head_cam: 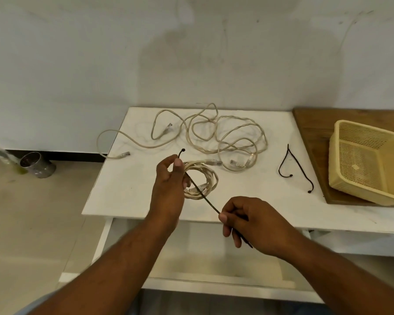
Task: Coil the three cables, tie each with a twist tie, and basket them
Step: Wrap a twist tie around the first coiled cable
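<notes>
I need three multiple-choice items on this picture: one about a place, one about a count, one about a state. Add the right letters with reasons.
1. The pale yellow plastic mesh basket stands on: A) the brown wooden board; B) the floor; C) the cables.
2. How many black twist ties lie loose on the white table? A) none; B) two; C) five.
3. The cream cable at the left hand is: A) straight; B) coiled; C) in the basket.
1 A: it rests on the board. 2 B: two lie beside the board; the right hand holds a third tie. 3 B: it forms loops.
</notes>
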